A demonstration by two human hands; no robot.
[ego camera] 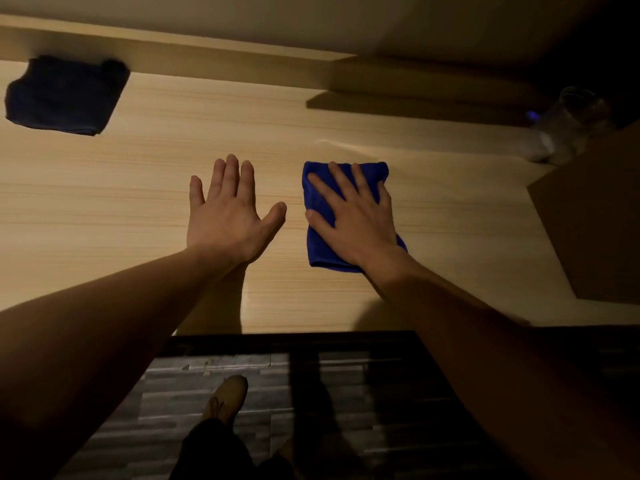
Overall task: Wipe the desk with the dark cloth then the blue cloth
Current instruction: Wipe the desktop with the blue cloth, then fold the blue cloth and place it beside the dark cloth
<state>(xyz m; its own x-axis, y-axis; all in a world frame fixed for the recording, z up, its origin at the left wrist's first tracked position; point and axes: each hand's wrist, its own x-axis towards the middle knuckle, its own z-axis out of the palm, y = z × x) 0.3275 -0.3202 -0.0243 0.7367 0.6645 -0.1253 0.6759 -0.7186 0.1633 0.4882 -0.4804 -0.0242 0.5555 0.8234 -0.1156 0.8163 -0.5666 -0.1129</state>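
Observation:
A light wooden desk (pixel 138 188) fills the view. The folded blue cloth (pixel 320 244) lies right of centre, and my right hand (pixel 349 216) presses flat on top of it with fingers spread. My left hand (pixel 228 209) rests flat on the bare desk just left of the cloth, fingers apart, holding nothing. The dark cloth (pixel 65 95) lies folded at the far left, against the raised back ledge, well away from both hands.
A brown box (pixel 595 223) stands on the desk at the right. Behind it, in the dim far right corner, sits a clear plastic container (pixel 568 123). A raised ledge (pixel 207 60) runs along the back. Below the front edge are the dark floor and my shoe (pixel 227 398).

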